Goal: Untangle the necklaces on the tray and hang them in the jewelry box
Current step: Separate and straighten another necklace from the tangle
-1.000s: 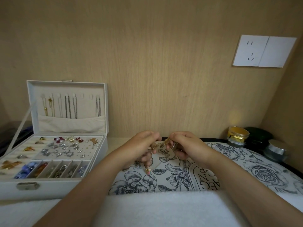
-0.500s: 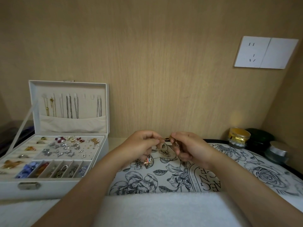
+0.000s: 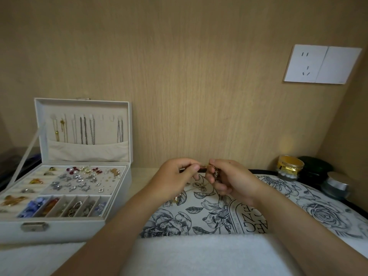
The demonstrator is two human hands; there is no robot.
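Gold necklace (image 3: pixel 205 166) pinched between left hand (image 3: pixel 175 177) and right hand (image 3: pixel 233 180) above floral tray (image 3: pixel 318 212), short span running 9-to-3; open jewelry box (image 3: pixel 59 233) lies toward 9 o'clock, left hand nearer.

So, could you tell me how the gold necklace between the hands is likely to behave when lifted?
Probably floppy: the gold necklace bunches and droops at the right hand. Likely light, since the left hand and the right carry it by fingertip pinches alone. Its fine links may well snag or knot.
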